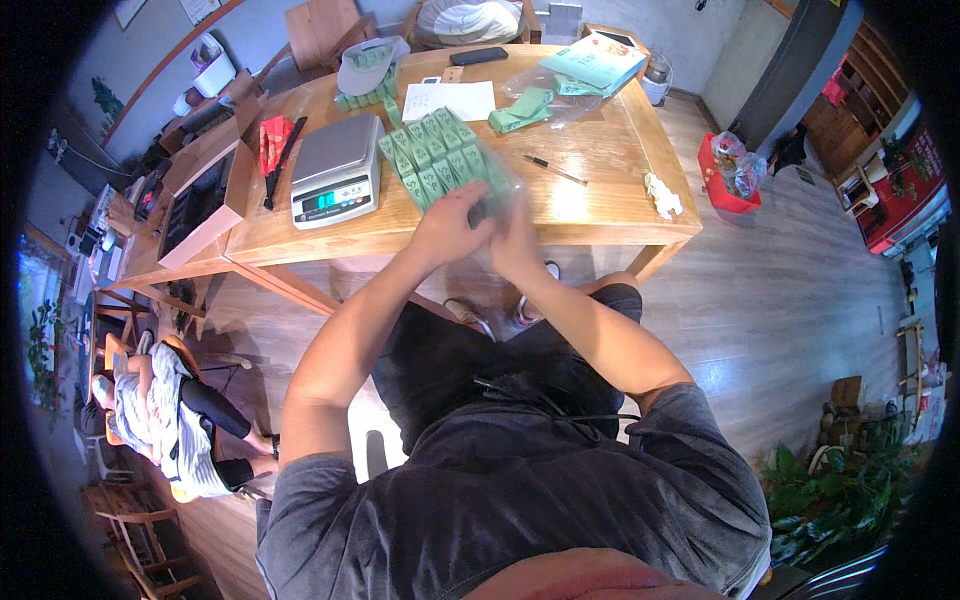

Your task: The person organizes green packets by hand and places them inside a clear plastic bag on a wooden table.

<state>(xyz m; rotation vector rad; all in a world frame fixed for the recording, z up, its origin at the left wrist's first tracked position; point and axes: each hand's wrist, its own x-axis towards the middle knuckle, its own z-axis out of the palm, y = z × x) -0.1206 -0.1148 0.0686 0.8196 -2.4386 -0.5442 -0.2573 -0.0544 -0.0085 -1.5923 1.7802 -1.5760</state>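
Note:
A clear plastic bag (497, 172) of green printed packets (432, 150) lies near the table's front edge, its packets standing in tight rows. My left hand (455, 225) is closed on the near end of the bag, fingers bent over the plastic. Close beside it, my right hand (513, 238) is at the bag's near right corner, smeared by motion, so its fingers cannot be made out. Left of the bag stands a digital scale (335, 165) with a bare metal plate and a lit display.
On the wooden table (610, 205) lie a pen (556, 170), white paper (450, 101), loose green packets (522, 110), a grey cap (373, 62), a phone (478, 57) and crumpled tissue (662, 196). A red bin (728, 175) stands right; another person (175, 410) sits at left.

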